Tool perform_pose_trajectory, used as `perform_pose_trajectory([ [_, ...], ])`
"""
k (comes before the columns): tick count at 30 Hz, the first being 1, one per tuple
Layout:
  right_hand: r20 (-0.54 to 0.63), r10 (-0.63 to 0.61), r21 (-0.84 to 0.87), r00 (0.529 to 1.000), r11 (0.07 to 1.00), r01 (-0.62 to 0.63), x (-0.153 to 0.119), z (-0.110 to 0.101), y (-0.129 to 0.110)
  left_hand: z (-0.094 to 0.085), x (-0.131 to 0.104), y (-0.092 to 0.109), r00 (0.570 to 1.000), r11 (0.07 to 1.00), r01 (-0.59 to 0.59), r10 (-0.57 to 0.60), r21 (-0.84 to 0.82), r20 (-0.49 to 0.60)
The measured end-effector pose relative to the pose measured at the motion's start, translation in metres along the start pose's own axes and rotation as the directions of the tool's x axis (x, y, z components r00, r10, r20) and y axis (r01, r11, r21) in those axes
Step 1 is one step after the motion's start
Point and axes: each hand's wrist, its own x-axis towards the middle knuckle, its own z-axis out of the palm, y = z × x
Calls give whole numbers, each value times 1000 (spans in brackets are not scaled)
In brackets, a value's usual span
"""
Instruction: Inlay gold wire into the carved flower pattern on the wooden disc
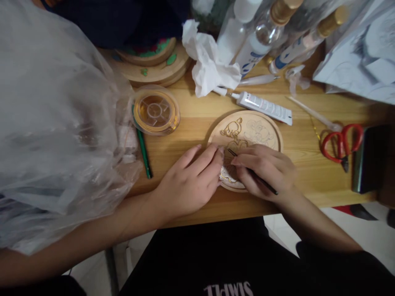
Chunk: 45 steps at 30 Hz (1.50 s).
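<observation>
A round wooden plate (pixel 247 117) lies near the table's front edge, with line drawings on it and gold wire along some of the lines. My right hand (pixel 265 170) rests over its right side, fingers closed around a thin dark tool (pixel 262 181) whose tip points at the plate's middle. On the plate's left edge lies my left hand (pixel 193 179), its fingertips close to the tool's tip. The fingers are bent, and whether they pinch anything is too small to tell. Above the plate is a white tube (pixel 263 107).
A spool of gold wire (pixel 156 110) and a green pen (pixel 143 154) lie left. Crumpled tissue (pixel 211 61) and bottles (pixel 257 39) stand behind. Red-handled scissors (pixel 341 144) and a dark phone-like object (pixel 368 160) are at right. A large plastic bag (pixel 61 115) covers the left side.
</observation>
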Motion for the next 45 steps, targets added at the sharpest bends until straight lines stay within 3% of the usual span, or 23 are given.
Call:
perform_pose_trajectory([
  [7,-3,-24,-77,1000,997,24,2,-1,-5,0,0,-1,1000,1000,-7,7,11,1],
  [13,-63,197,-23,978,980,-198,-1,-5,-6,0,0,-3,1000,1000,-30,30,-8,5],
  [18,-145,204,126,968,974,-186,-2,-2,-7,0,2,-5,999,999,-46,46,-12,-3],
  [20,-179,329,197,927,935,-293,-4,-1,-6,0,2,-5,999,999,-51,51,-10,0],
  [23,-303,516,317,801,848,-426,-8,1,0,0,1,-5,998,998,-54,54,11,15],
  [27,-455,584,424,672,806,-413,-9,2,12,-2,-2,-5,999,1000,-4,5,-14,41],
  [31,-496,605,450,623,793,-412,-5,-2,17,-1,-3,-7,998,989,59,-55,-136,34],
  [36,-530,600,528,599,786,-320,0,-3,16,3,0,-15,990,958,122,-137,-259,-43],
  [39,-536,628,603,565,752,-264,0,-3,20,-1,2,-18,988,974,113,-132,-197,-86],
  [41,-490,681,675,545,692,-258,-1,-7,25,-7,2,-15,993,988,106,-110,-115,-31],
  [43,-360,737,752,573,592,-289,-1,-13,31,-13,0,-6,992,991,123,-121,-43,43],
  [45,-205,746,792,633,506,-341,0,-21,36,-15,-4,7,980,983,184,-185,22,69],
])
